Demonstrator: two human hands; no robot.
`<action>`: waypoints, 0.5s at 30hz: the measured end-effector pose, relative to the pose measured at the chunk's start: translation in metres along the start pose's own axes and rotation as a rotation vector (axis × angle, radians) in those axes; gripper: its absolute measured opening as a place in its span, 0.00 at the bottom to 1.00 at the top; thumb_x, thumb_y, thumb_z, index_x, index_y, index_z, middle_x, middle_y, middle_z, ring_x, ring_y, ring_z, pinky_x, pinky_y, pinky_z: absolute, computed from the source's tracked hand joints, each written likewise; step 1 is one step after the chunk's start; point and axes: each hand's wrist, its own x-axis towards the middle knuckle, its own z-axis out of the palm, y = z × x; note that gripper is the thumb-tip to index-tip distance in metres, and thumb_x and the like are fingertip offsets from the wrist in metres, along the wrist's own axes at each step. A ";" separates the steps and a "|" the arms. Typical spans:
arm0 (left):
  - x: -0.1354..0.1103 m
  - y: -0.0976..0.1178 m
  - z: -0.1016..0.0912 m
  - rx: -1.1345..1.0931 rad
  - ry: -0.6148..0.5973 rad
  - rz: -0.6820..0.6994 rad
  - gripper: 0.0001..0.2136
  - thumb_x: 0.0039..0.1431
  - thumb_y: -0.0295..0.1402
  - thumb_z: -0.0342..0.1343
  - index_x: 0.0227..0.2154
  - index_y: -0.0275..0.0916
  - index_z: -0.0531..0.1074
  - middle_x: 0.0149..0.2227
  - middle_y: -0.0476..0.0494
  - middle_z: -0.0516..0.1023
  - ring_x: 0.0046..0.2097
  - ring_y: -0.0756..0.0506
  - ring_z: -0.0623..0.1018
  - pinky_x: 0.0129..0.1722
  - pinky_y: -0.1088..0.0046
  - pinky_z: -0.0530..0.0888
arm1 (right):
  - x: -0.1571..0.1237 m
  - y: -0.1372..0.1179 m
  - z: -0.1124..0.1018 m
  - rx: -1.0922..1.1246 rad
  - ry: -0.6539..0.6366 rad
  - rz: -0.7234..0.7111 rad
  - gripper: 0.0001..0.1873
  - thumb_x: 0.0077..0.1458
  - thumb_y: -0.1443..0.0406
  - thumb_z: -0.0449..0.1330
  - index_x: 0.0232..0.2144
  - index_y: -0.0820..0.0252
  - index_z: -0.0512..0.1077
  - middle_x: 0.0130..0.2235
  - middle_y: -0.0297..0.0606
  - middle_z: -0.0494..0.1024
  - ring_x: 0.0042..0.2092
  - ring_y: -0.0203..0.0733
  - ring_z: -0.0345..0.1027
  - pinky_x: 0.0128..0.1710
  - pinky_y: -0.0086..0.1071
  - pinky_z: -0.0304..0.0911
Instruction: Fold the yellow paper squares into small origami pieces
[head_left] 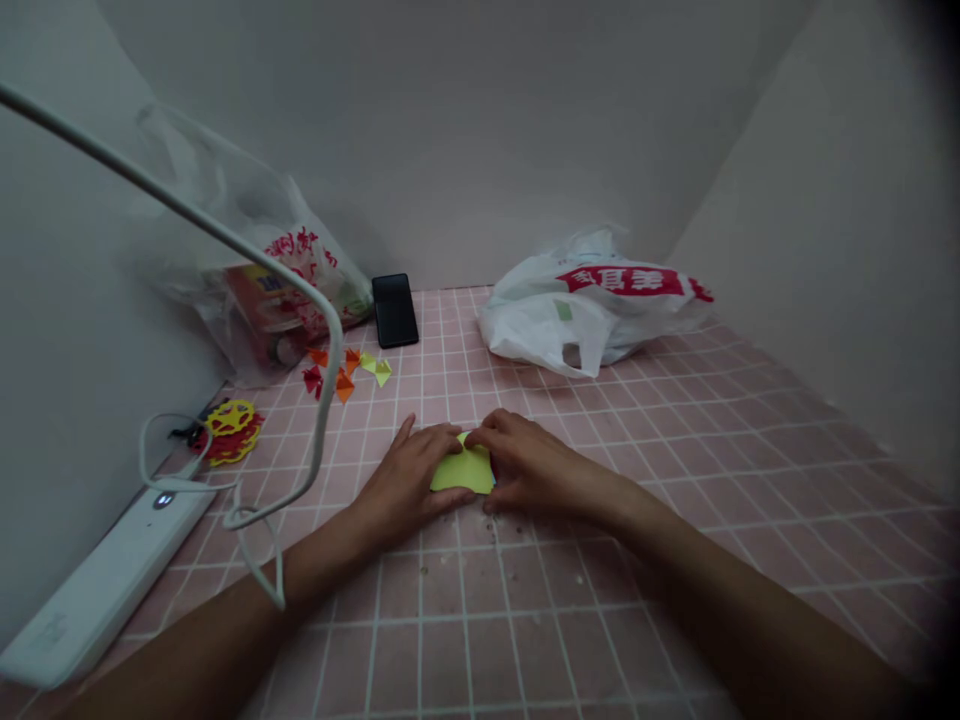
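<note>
A small sheet of yellow-green paper (pixel 463 472) lies between my two hands, low over the pink checked tablecloth. My left hand (pixel 416 465) grips its left side, fingers over the top edge and thumb along the bottom. On the right side, my right hand (pixel 521 462) pinches the same paper with bent fingers. The sheet bulges a little near its upper middle, where the fingertips meet. Several small folded paper pieces (pixel 344 386) in red, orange and yellow lie beyond my left hand.
Yellow and red paper cut-outs (pixel 231 420) lie at the left, near a white power strip (pixel 112 580). A white cable (pixel 326 400) loops across the left foreground. At the back stand a filled plastic bag (pixel 300 260), a black phone (pixel 395 311) and a white plastic bag (pixel 540 310).
</note>
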 end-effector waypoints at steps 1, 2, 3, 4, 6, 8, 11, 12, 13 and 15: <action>0.000 0.000 -0.001 -0.006 -0.013 -0.001 0.21 0.53 0.37 0.64 0.47 0.41 0.65 0.57 0.35 0.72 0.61 0.38 0.69 0.65 0.43 0.47 | 0.000 -0.001 0.000 -0.023 -0.016 -0.001 0.21 0.45 0.68 0.70 0.44 0.58 0.73 0.41 0.40 0.72 0.42 0.45 0.66 0.41 0.36 0.63; 0.000 0.000 -0.002 -0.014 -0.028 -0.003 0.21 0.53 0.37 0.65 0.47 0.41 0.65 0.57 0.35 0.72 0.61 0.38 0.69 0.65 0.43 0.47 | 0.000 -0.001 0.001 -0.041 -0.029 -0.001 0.21 0.46 0.69 0.69 0.44 0.58 0.73 0.41 0.40 0.72 0.43 0.46 0.66 0.41 0.36 0.62; 0.000 0.000 -0.004 -0.025 -0.043 -0.005 0.22 0.52 0.38 0.66 0.47 0.42 0.65 0.58 0.35 0.72 0.61 0.38 0.69 0.65 0.43 0.46 | 0.000 -0.001 0.002 -0.054 -0.038 -0.003 0.20 0.47 0.69 0.68 0.44 0.59 0.72 0.42 0.41 0.72 0.43 0.46 0.66 0.42 0.37 0.62; 0.000 0.000 -0.005 -0.036 -0.056 -0.007 0.23 0.51 0.38 0.66 0.48 0.42 0.65 0.58 0.35 0.72 0.61 0.38 0.69 0.65 0.42 0.46 | 0.000 0.000 0.002 -0.060 -0.037 -0.005 0.21 0.47 0.70 0.68 0.45 0.59 0.72 0.42 0.41 0.72 0.44 0.46 0.66 0.42 0.37 0.62; 0.000 -0.001 -0.007 -0.055 -0.065 -0.010 0.24 0.51 0.39 0.66 0.48 0.43 0.64 0.58 0.35 0.71 0.61 0.38 0.68 0.64 0.42 0.45 | 0.001 0.001 0.002 -0.060 -0.042 -0.009 0.21 0.48 0.70 0.68 0.46 0.59 0.72 0.42 0.41 0.72 0.44 0.47 0.66 0.43 0.37 0.61; 0.000 -0.001 -0.008 -0.066 -0.068 -0.015 0.24 0.52 0.38 0.66 0.49 0.43 0.64 0.58 0.36 0.71 0.61 0.38 0.68 0.65 0.42 0.45 | 0.000 0.002 0.001 -0.046 -0.051 -0.004 0.21 0.48 0.69 0.67 0.46 0.58 0.72 0.42 0.41 0.72 0.44 0.47 0.66 0.43 0.37 0.61; 0.000 0.000 -0.008 -0.078 -0.083 -0.030 0.23 0.52 0.36 0.66 0.50 0.44 0.65 0.59 0.37 0.70 0.61 0.37 0.68 0.64 0.41 0.44 | -0.001 0.004 -0.002 0.003 -0.056 0.003 0.22 0.49 0.68 0.67 0.48 0.57 0.73 0.42 0.41 0.72 0.44 0.46 0.67 0.43 0.37 0.62; 0.000 0.001 -0.008 -0.082 -0.088 -0.037 0.23 0.52 0.36 0.66 0.49 0.44 0.65 0.59 0.37 0.70 0.61 0.37 0.68 0.64 0.41 0.44 | -0.001 0.005 -0.003 0.023 -0.052 0.008 0.22 0.49 0.68 0.67 0.48 0.57 0.73 0.43 0.41 0.72 0.43 0.46 0.67 0.43 0.36 0.62; 0.000 0.001 -0.008 -0.086 -0.089 -0.042 0.23 0.52 0.36 0.65 0.49 0.44 0.65 0.59 0.37 0.71 0.61 0.37 0.68 0.64 0.41 0.44 | -0.001 0.006 -0.003 0.043 -0.047 0.013 0.22 0.50 0.68 0.67 0.48 0.57 0.73 0.43 0.41 0.72 0.43 0.45 0.68 0.42 0.36 0.62; 0.000 0.002 -0.008 -0.088 -0.083 -0.050 0.23 0.52 0.37 0.66 0.49 0.43 0.65 0.59 0.37 0.71 0.61 0.37 0.69 0.64 0.41 0.45 | 0.000 0.008 -0.002 0.078 -0.039 0.020 0.19 0.51 0.69 0.66 0.47 0.57 0.75 0.43 0.40 0.73 0.41 0.43 0.69 0.41 0.35 0.63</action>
